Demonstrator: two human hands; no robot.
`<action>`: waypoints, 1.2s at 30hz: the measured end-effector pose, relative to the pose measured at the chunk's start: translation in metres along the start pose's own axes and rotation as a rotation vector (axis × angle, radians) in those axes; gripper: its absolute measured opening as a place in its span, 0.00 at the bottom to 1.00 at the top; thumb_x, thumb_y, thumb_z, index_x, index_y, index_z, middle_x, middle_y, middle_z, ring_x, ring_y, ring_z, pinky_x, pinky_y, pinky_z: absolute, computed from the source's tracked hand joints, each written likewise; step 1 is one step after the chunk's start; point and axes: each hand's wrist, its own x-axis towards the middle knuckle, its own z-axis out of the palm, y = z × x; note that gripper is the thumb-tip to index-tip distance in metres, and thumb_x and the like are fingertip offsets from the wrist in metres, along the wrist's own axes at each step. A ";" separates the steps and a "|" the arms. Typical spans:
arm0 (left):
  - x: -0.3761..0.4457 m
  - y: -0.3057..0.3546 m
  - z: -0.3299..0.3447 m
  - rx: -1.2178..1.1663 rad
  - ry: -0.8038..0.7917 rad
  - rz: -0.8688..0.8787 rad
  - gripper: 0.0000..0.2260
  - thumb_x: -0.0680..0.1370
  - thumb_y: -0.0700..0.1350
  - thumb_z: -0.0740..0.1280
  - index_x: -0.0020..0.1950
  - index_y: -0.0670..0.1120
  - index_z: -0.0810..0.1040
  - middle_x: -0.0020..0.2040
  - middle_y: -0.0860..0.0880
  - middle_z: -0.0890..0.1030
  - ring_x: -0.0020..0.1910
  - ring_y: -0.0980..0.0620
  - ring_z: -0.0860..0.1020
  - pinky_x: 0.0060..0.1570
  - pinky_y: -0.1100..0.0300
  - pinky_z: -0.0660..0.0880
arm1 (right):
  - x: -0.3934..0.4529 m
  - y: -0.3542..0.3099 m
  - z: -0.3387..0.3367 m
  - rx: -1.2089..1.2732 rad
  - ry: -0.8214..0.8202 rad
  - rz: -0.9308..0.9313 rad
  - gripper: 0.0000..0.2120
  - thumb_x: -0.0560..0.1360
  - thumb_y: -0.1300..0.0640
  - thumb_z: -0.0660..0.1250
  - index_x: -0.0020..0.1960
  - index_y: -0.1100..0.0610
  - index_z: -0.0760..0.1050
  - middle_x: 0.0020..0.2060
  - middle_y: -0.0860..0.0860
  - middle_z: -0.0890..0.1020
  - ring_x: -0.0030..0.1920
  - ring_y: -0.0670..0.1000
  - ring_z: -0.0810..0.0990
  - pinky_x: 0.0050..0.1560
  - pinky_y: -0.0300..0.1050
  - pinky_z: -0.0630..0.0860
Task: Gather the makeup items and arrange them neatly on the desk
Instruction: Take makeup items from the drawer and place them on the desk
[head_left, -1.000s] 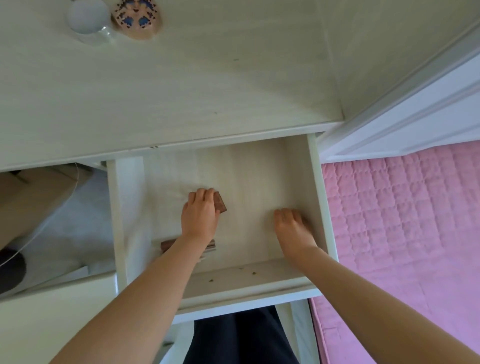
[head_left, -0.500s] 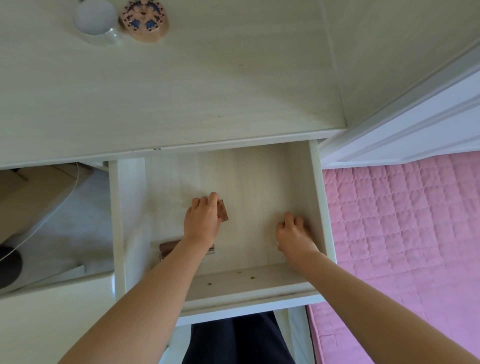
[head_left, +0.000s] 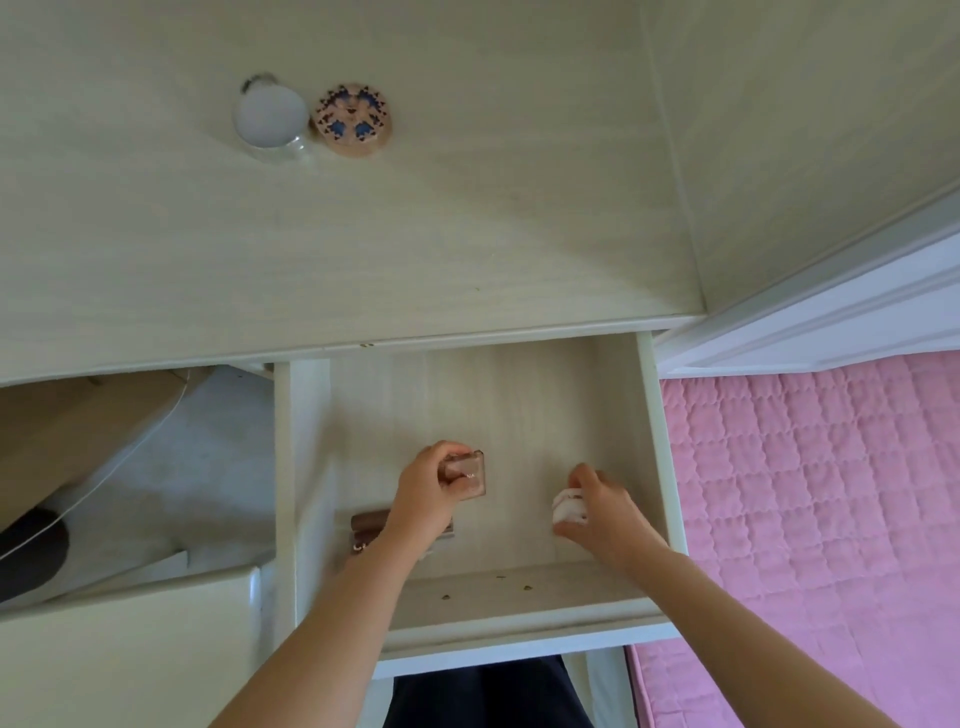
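Reaching into the open drawer (head_left: 655, 467), the left hand (head_left: 428, 499) pinches a small brown compact (head_left: 466, 474) just above the drawer floor, over a brown palette (head_left: 370, 526). To its right, the right hand (head_left: 605, 514) curls round a small white case (head_left: 567, 506).

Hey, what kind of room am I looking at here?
Probably a bedroom: a pink quilted bedspread lies beside a pale wood desk with an open drawer, and small makeup cases are in both hands.
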 end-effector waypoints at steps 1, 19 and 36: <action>-0.005 0.006 -0.005 -0.072 0.032 -0.015 0.16 0.72 0.39 0.73 0.56 0.53 0.77 0.49 0.56 0.78 0.48 0.59 0.77 0.43 0.73 0.71 | -0.002 -0.009 -0.006 0.062 0.029 0.005 0.23 0.69 0.53 0.73 0.58 0.55 0.67 0.53 0.52 0.73 0.48 0.51 0.76 0.46 0.40 0.75; 0.012 0.102 -0.202 -0.245 0.426 0.170 0.17 0.70 0.34 0.71 0.53 0.51 0.76 0.45 0.55 0.80 0.42 0.60 0.79 0.40 0.72 0.72 | 0.034 -0.238 -0.125 0.444 0.319 -0.207 0.21 0.64 0.53 0.77 0.54 0.47 0.72 0.53 0.48 0.76 0.47 0.46 0.76 0.35 0.27 0.67; 0.064 0.098 -0.234 0.017 0.335 0.121 0.14 0.73 0.39 0.70 0.58 0.47 0.76 0.47 0.49 0.80 0.44 0.51 0.79 0.42 0.70 0.71 | 0.100 -0.292 -0.119 0.257 0.264 -0.130 0.24 0.67 0.51 0.74 0.59 0.54 0.71 0.53 0.50 0.70 0.47 0.49 0.71 0.35 0.33 0.66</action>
